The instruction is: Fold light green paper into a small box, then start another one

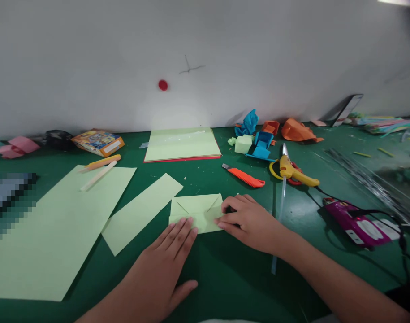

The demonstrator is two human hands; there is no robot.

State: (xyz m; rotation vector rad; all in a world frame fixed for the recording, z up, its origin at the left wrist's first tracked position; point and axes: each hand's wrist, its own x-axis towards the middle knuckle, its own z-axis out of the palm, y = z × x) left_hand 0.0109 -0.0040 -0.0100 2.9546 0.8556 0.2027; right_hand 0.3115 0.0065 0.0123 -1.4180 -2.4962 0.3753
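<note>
Paper (205, 219) lies folded beneath flat left fingers (188, 241), its right edge touching curled right fingers (230, 218), grip unclear.

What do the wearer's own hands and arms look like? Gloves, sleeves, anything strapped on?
Left hand and right hand are both bare: no gloves, and no rings, straps, cables or markings that I can make out. Right forearm shows no sleeve; little of the left forearm is in frame, also uncovered.

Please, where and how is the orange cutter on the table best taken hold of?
I would grip the orange cutter by its ribbed handle, coming from the near right: it lies flat, its grey tip pointing to the far left.
</note>
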